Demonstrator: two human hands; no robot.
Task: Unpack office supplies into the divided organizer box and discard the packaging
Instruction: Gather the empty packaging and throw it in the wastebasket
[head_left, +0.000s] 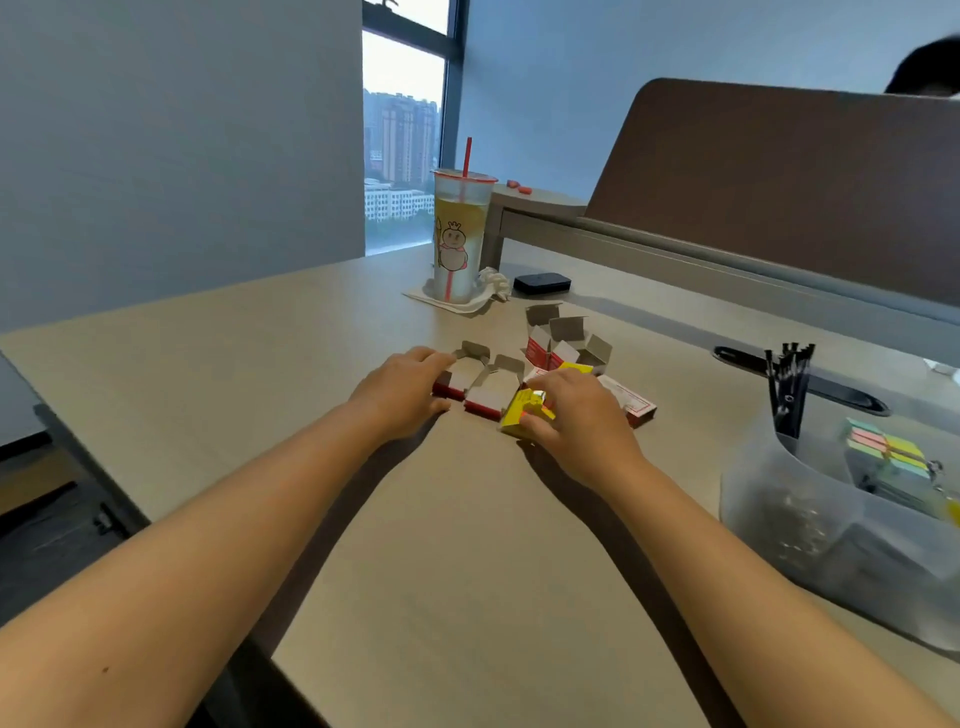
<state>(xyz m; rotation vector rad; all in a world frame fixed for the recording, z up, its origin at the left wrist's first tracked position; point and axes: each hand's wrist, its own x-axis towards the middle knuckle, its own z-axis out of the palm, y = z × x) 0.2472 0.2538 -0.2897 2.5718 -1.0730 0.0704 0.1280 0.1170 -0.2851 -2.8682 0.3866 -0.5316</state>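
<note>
Organizer box (779, 499) sits right on table (467, 545). Right hand (582, 415) grips yellow box (522, 413); left hand (402, 392) clasps open red carton (457, 382).

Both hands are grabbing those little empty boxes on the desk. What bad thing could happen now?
The tall plastic cup of yellow drink with a red straw stands just behind the opened red-and-white cardboard boxes; a careless sweep by the left hand might tip it. The right hand on the small yellow box could also push the flat white carton toward the clear plastic organizer box.
</note>
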